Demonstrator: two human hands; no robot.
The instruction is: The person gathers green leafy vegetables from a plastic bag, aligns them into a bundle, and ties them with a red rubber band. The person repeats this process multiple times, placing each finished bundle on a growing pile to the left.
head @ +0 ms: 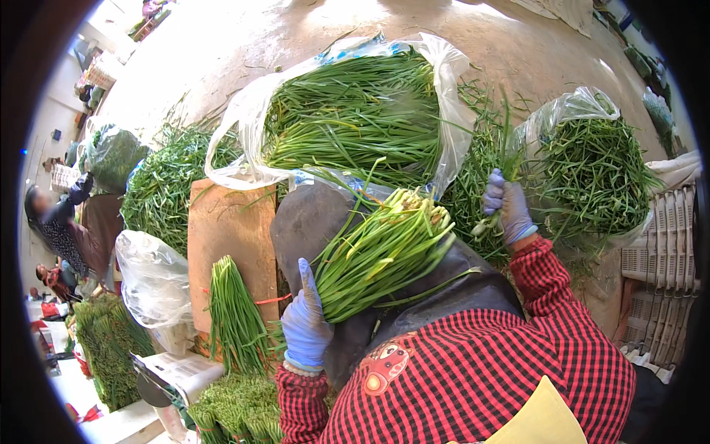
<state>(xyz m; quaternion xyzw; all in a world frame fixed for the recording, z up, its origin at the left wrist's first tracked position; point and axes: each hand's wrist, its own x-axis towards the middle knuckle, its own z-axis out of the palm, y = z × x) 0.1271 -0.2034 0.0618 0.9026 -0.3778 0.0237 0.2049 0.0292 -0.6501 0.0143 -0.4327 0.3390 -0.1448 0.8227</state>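
A loose bundle of garlic chives (383, 250) lies across my lap, its pale cut ends towards the upper right. My left hand (308, 324), in a blue glove, grips its leafy lower end with the index finger or thumb pointing up. To the right, my gloved right hand (507, 205) is closed around a few chive stalks (511, 150); their leaves stick up above the fist and whitish ends show below it. Under the bundle is a dark apron (310, 227). Beyond my knees, an opened plastic bag (452, 116) holds a large heap of chives (355, 111).
Left of my lap, a neat chive bunch (236, 316) rests on a brown board (230, 222). Tied bunches (238, 405) stand at lower left. Loose trimmings (477, 166) cover the floor near a filled bag (596, 172) and plastic crates (660, 238). A person (61, 227) is at far left.
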